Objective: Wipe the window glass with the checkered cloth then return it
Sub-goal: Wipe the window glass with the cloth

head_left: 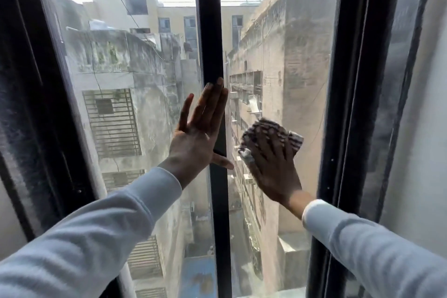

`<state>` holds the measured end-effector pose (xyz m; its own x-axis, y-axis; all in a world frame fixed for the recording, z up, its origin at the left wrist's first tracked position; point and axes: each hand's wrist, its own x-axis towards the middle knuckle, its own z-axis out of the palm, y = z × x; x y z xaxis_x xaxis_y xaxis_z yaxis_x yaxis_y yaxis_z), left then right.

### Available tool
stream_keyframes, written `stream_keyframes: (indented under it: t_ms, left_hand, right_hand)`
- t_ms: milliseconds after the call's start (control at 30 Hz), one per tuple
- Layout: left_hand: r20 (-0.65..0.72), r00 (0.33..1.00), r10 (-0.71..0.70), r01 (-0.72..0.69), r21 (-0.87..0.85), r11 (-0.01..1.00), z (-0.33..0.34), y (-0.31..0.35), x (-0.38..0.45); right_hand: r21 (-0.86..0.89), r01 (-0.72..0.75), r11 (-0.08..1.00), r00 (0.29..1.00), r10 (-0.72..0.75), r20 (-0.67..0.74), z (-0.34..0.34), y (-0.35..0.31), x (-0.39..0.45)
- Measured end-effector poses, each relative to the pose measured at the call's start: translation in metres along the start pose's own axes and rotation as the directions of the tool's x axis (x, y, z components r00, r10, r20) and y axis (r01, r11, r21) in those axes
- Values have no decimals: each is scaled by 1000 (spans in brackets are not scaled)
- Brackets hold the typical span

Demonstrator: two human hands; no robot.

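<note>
1. The checkered cloth [273, 138] sits flat against the right-hand pane of window glass [285, 60], about mid-height, between the black centre mullion [210, 43] and the right frame [358, 80].
2. The right hand [271, 167] covers the cloth from the room side. Its fingers [271, 145] are spread and laid over the bunched fabric, pressing it to the glass rather than pinching it. The cloth pokes out beyond the fingertips above and to the right, and a pale corner shows at the left edge of the hand.
3. The left hand [200, 128] holds nothing. Its palm is open, fingers straight and pointing up, resting on or just at the centre mullion, with the thumb reaching across to the mullion's right side. It seems to brace the body; whether it truly bears on the frame I cannot tell.
4. The relation that matters: the cloth lies directly under the right fingers, so that hand alone carries the wiping. The left hand is just beside it, across the mullion, and apart from the cloth.
5. The pane's long axis runs vertically. Much glass lies above the cloth and some below, so I judge that long up-and-down strokes suit the remaining area.
6. The glass looks hazy, so the wiping seems mid-way; the return of the cloth is not yet begun.
</note>
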<state>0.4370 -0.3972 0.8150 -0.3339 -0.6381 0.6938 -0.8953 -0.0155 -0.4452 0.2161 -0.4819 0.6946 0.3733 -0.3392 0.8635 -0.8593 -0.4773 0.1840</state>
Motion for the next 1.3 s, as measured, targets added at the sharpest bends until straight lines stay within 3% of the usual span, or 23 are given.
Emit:
stream_keyframes:
  t_ms: [67,133,200,233,267,333,400,433,467,533,600,633,700,767,800,867,933,967,1100,1133,1200,1267,1300]
  left_hand:
    - [11,1000,-1,1,-10,1000,-2,0,-1]
    - [10,1000,-2,2,-2,1000,-3,0,-2]
    - [8,1000,-11,10,25,1000,-5,1,-2]
    - [7,1000,-17,17,32,999,-5,3,-2]
    - [13,1000,-22,22,28,999,-6,4,-2]
    - [38,999,-25,25,9,1000,-7,5,-1]
    - [50,999,-15,16,-12,1000,-9,4,0]
    - [48,999,-13,14,-19,1000,-8,3,-1]
    - [48,999,-13,14,-16,1000,-8,2,-1]
    - [63,998,-14,13,13,1000,-8,1,-3]
    - [67,998,-21,19,33,999,-7,3,-2]
    - [69,997,-26,24,30,999,-7,4,-2]
    - [65,997,-37,35,28,999,-7,5,-2]
    - [52,998,-29,28,30,999,-7,4,-4]
    - [47,999,-24,23,29,999,-7,4,-5]
    - [40,999,-31,30,44,999,-6,3,-8]
    - [37,999,-40,38,54,998,-8,3,-8]
    - [26,999,-42,41,63,997,-9,4,-8]
    - [11,995,-102,100,102,990,-19,13,-15]
    - [-23,994,-106,108,67,992,-18,13,-23]
    - [-57,994,-93,73,-283,956,-12,15,-44]
    - [11,982,-190,146,-684,715,-10,24,-71]
    - [99,959,-267,232,-812,535,-12,31,-85]
  right_hand:
    - [-160,153,975,987,-158,-21,-19,26,56]
    - [-95,-160,982,971,140,-193,-29,49,88]
    - [125,-588,800,762,598,-248,-24,24,71]
    - [157,-636,756,726,655,-211,-15,0,53]
    - [120,-582,804,796,594,-117,-7,-26,35]
    - [42,-209,977,978,209,-5,3,-40,28]
    - [-138,105,985,993,-111,-33,-16,-9,71]
    - [-202,122,972,987,-141,-83,-22,9,93]
    - [-208,21,978,980,-62,-191,-27,23,107]
    - [-37,-381,924,878,349,-327,-32,17,101]
    - [148,-659,737,710,675,-201,-15,-25,61]
    - [120,-640,759,754,650,-92,-6,-49,39]
    - [60,-304,951,952,304,11,1,-55,30]
    - [-119,83,989,996,-84,-2,-16,-18,70]
    - [-218,131,967,990,-139,-23,-24,3,90]
    - [-210,-142,967,977,103,-189,-36,34,112]
    - [-7,-543,840,820,528,-220,-36,20,90]
    - [40,-623,781,762,617,-196,-30,3,69]
    - [52,-555,830,831,556,0,-35,-30,12]
    - [143,-604,784,795,606,34,-48,-30,15]
    - [460,-702,543,672,719,178,-78,-30,36]
    - [750,-660,45,590,649,480,-116,-41,52]
    - [774,-606,-182,569,580,582,-132,-49,53]
